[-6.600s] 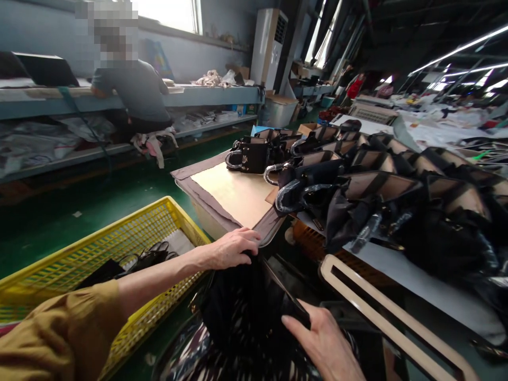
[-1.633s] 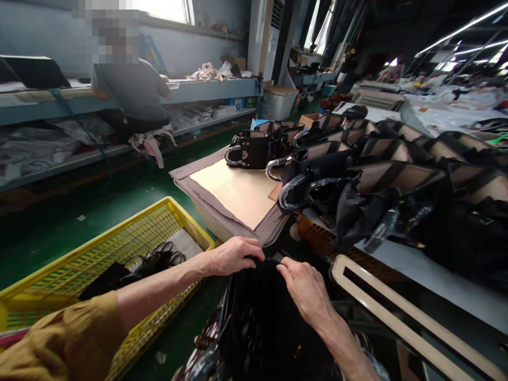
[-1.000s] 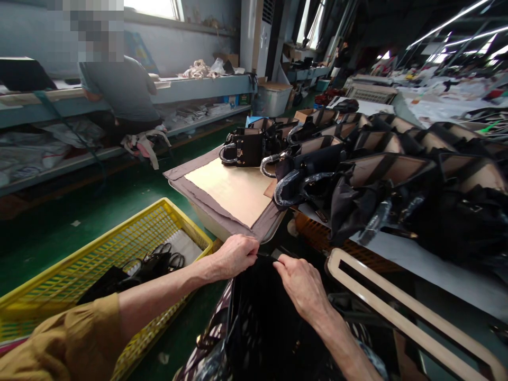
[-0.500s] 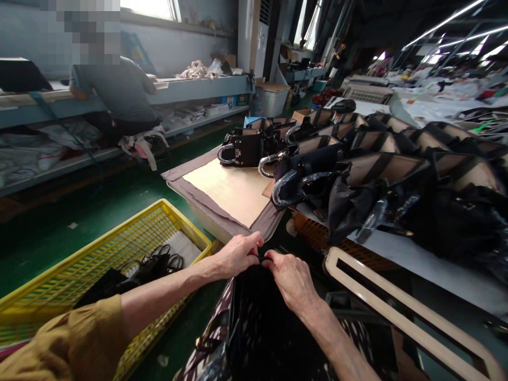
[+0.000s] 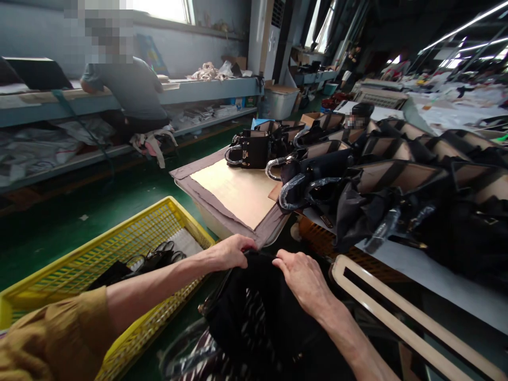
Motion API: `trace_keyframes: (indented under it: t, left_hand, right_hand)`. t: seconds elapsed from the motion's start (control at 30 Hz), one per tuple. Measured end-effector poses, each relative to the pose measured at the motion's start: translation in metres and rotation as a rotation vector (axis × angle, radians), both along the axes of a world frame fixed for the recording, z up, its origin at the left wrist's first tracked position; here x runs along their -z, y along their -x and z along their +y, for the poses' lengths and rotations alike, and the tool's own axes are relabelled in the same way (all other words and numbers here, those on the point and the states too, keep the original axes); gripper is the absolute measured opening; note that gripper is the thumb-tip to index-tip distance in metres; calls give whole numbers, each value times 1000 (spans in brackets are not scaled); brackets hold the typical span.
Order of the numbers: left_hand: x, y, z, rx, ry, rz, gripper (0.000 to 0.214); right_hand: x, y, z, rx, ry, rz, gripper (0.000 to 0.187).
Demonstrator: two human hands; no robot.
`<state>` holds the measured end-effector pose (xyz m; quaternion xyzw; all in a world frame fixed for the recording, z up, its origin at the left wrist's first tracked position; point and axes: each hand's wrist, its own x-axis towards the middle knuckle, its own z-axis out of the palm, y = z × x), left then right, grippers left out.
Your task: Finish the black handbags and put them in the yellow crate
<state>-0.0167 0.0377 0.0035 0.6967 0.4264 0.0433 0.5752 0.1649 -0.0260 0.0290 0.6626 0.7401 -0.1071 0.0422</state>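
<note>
A black bag [image 5: 257,312] rests on my lap at the bottom centre. My left hand [image 5: 230,252] is closed on its far top edge at the left. My right hand [image 5: 304,280] is closed on the same edge just to the right, a small gap between the two hands. A plastic-wrapped handle [image 5: 186,349] curves out from under the bag at the lower left.
A yellow crate [image 5: 130,233] holding black straps stands at my left. Ahead lies a tan board [image 5: 234,193] on a table, with rows of black handbags [image 5: 317,169] to its right. A pale wooden frame [image 5: 397,312] leans at the right. A person [image 5: 130,95] sits at the far bench.
My hands have moved slightly apart along the bag's top edge. The bag has shifted lower in view and its wrapped handle now shows at the lower left.
</note>
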Motion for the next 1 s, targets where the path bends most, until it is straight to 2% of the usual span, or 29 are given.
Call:
trace_keyframes:
  t: [0.07,0.13,0.3,0.43,0.57,0.7,0.87,1.0]
  left_hand:
    - [1,3,6,12,86,-51,31]
    - [3,5,8,28,106,-67,26]
    - [10,4,-1,39,-100,30,12]
    - [13,-1,-6,-25,-130,108,11]
    - [9,-8,-8,-44,-179,155,12]
    - [2,-12,-13,-3,-252,186,14]
    - [3,-16,-15,115,-372,154,15]
    - [9,-17,-9,138,-325,122,18]
  right_hand:
    - [-5,-1,0,-20,11,1,24]
    - [-5,0,-1,-23,37,4,24]
    - [8,1,-7,21,77,33,26]
    - [13,4,-10,31,81,24,26]
    - [14,4,-11,49,68,-21,25]
    - [17,2,-13,35,44,-37,22]
    - [19,6,-13,-107,-24,5,11]
    - [20,16,-8,-119,-10,20,12]
